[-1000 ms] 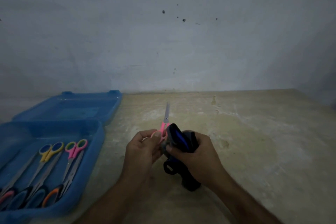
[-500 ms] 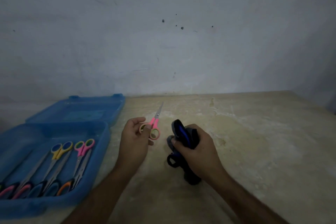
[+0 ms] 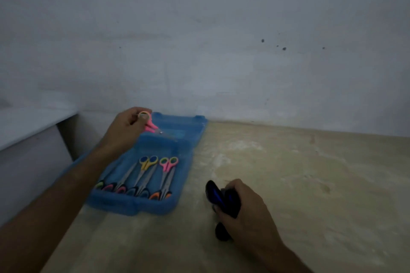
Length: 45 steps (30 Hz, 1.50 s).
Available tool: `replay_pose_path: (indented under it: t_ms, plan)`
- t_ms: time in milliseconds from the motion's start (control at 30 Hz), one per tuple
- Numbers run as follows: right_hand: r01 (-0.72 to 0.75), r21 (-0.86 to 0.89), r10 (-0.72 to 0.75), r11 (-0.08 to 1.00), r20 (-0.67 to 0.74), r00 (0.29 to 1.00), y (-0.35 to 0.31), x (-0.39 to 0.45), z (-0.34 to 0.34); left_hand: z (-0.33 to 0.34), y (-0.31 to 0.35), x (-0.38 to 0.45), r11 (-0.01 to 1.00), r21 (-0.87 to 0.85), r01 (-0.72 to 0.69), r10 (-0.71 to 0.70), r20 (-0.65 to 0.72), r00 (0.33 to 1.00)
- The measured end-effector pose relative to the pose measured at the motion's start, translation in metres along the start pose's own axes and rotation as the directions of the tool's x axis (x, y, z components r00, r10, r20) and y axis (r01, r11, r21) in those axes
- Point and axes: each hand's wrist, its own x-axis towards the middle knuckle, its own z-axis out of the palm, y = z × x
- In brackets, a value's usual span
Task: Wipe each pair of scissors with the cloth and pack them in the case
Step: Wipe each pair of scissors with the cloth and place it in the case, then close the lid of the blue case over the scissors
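From the head camera we see our left hand (image 3: 126, 127) raised over the far end of the open blue plastic case (image 3: 184, 157), fingers closed around the small pink-handled scissors (image 3: 149, 124), whose blade tip slants down toward the case lid. Inside the case tray lie several other scissors side by side, among them a yellow-handled pair (image 3: 148, 162) and a pink-and-green-handled pair (image 3: 168, 163), handles pointing away from us. Our right hand (image 3: 246, 204) rests on the pale stained tabletop (image 3: 310, 184), well apart from the case, gripping the bunched dark blue cloth (image 3: 218, 197) tightly in its fist
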Motion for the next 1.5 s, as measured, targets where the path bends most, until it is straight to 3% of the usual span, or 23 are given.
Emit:
replay_pose_path:
  t_ms: [133, 267, 500, 633, 867, 1100, 1200, 1300, 1400, 1500]
  plan:
    - [0.03, -0.219, -0.006, 0.975, 0.109, 0.994, -0.009, -0.004, -0.002, -0.047, -0.047, 0.027, 0.948, 0.317, 0.025, -0.081, 0.164, 0.983]
    - [0.026, -0.374, 0.047, 0.927, 0.184, 0.982, -0.018, -0.005, -0.014, -0.062, -0.094, 0.047, 0.801, 0.595, -0.07, -0.191, 0.364, 0.912]
    - [-0.012, -0.48, 0.131, 0.877, 0.215, 0.968, -0.014, 0.0, -0.033, -0.046, -0.127, 0.062, 0.589, 0.715, -0.377, -0.304, 0.628, 0.717]
    - [-0.014, -0.523, 0.17, 0.852, 0.252, 0.953, -0.01, 0.001, -0.04, -0.04, -0.142, 0.061, 0.599, 0.693, -0.403, -0.28, 0.652, 0.705]
    - [-0.019, -0.564, 0.225, 0.825, 0.298, 0.928, -0.026, 0.014, -0.043, -0.036, -0.153, 0.05, 0.637, 0.718, -0.28, -0.2, 0.505, 0.84]
    - [-0.055, -0.269, 0.098, 0.962, 0.147, 0.984, -0.05, 0.085, -0.015, -0.059, -0.124, 0.041, 0.704, 0.675, -0.222, -0.13, 0.429, 0.894]
    - [-0.109, -0.103, 0.121, 0.989, 0.114, 0.986, -0.052, 0.134, 0.013, -0.086, -0.112, 0.024, 0.752, 0.64, -0.156, -0.065, 0.308, 0.949]
    - [-0.176, -0.013, 0.176, 0.984, 0.029, 0.984, -0.048, 0.181, 0.039, -0.114, -0.109, 0.002, 0.713, 0.696, -0.085, -0.036, 0.159, 0.987]
    - [-0.256, 0.058, 0.258, 0.965, -0.021, 0.966, -0.038, 0.222, 0.058, -0.133, -0.113, -0.019, 0.682, 0.715, 0.154, -0.272, 0.053, 0.961]
    - [-0.358, 0.237, 0.359, 0.903, 0.041, 0.932, -0.038, 0.243, 0.069, -0.136, -0.124, -0.032, 0.764, 0.54, 0.353, -0.469, 0.09, 0.878]
